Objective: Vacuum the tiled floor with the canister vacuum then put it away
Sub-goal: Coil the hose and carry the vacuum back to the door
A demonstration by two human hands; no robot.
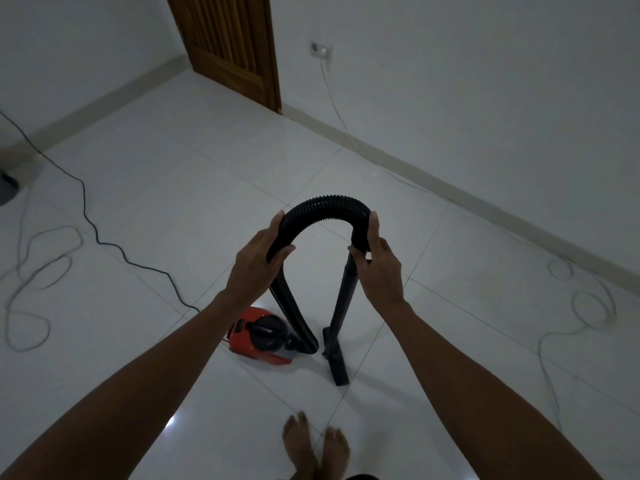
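From the head view, the left hand (pixel 258 263) curls round the ribbed black hose (pixel 325 206) on the left leg of its arch, fingers and thumb wrapped about it; the right hand (pixel 377 263) grips the other end where the hose meets the rigid wand (pixel 343 299), thumb in front, fingers over the cuff; the wand runs down to the floor nozzle (pixel 334 358), which rests on the tiled floor (pixel 207 168) just beside the red canister vacuum (pixel 259 336); the hose loops down from the left hand into the canister's front; a black power cord (pixel 104 242) trails from the canister's side off to the left, and pale cables (pixel 34 299) lie coiled on the tiles at both sides; a white wall socket (pixel 320 50) sits beside the wooden door (pixel 228 46); bare feet (pixel 315 445) stand close to the nozzle; whether the machine is running cannot be told; as a judgement, the hands are either readying the hose and wand for sweeping or parting them for storage, and which of the two is unclear; the next move calls for a firm hold at the cuff and care that the trailing cords stay out from underfoot
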